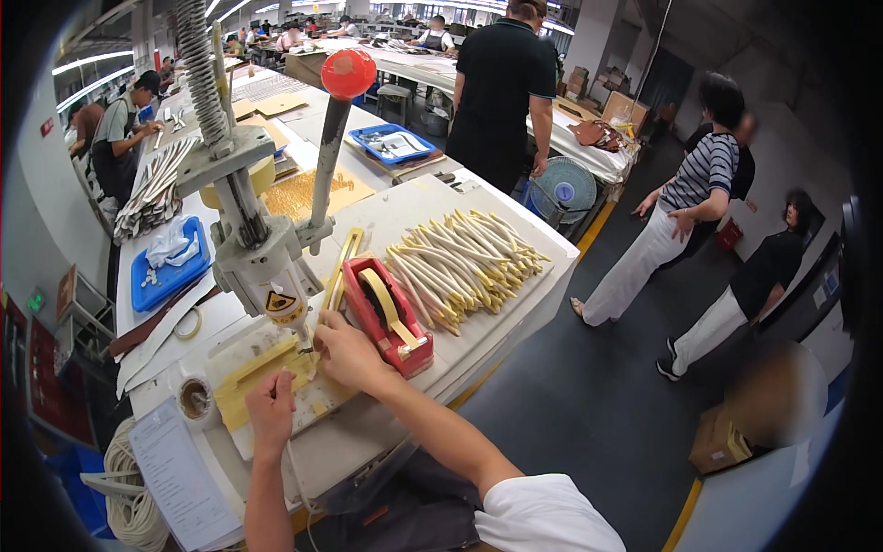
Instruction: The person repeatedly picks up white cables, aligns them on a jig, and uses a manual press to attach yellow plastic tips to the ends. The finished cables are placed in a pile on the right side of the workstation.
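My left hand [269, 410] is closed in front of the press, over a base plate covered in yellow tape [237, 405]. What its fingers hold is too small to make out; a pale cord [295, 467] hangs just below it. Close to the tip of the grey hand press [260, 262], my right hand [348, 351] pinches something hidden by the fingers. The press has a raised lever with a red ball knob [349, 74]. Right beside that hand stands a red tape dispenser [416, 356] carrying yellowish tape. Farther right lies a heap of cream cords with yellow ends [464, 262].
Blue trays [170, 267] [391, 143] lie left and behind. A printed sheet [184, 478] and coiled cord [129, 488] are at the lower left, near a roll [194, 398]. Several people stand or work nearby; a fan [563, 190] stands beyond the table's right edge.
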The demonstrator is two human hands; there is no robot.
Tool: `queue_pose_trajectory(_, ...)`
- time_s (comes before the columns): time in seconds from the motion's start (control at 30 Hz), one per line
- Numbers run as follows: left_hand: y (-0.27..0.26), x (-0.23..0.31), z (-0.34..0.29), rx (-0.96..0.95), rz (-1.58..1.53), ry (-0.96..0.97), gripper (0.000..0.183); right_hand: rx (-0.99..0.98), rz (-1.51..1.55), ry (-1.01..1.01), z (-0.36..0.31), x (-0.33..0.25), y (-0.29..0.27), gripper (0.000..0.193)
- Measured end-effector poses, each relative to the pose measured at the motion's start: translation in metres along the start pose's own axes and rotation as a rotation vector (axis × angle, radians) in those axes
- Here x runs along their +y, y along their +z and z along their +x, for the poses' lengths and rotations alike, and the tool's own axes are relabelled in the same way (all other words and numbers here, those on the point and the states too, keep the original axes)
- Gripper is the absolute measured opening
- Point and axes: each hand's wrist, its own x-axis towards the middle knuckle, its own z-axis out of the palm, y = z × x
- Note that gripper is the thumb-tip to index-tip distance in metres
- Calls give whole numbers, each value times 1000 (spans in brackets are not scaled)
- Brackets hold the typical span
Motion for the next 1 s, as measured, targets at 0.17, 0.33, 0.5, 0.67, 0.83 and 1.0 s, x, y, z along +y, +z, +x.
queue_pose_trajectory(0.17,6,-9,3,20,36,15,28,202,-56,-109,-23,0,6,14)
queue_pose_trajectory(0.33,-3,-6,2,38,-2,-19,27,408,64,-324,-65,-14,-1,25)
queue_pose_trajectory(0.5,0,-9,-1,33,-43,-23,28,510,140,-320,-133,-38,-78,29)
queue_pose_trajectory(0.67,-2,-8,-1,35,-55,-26,29,674,52,-196,-164,-24,-197,16)
queue_pose_trajectory(0.83,0,-10,-1,19,-23,-24,28,921,200,27,-101,65,-284,8)
queue_pose_trajectory(1.0,3,-3,-1,20,-30,-5,27,864,24,10,-43,136,-292,4)
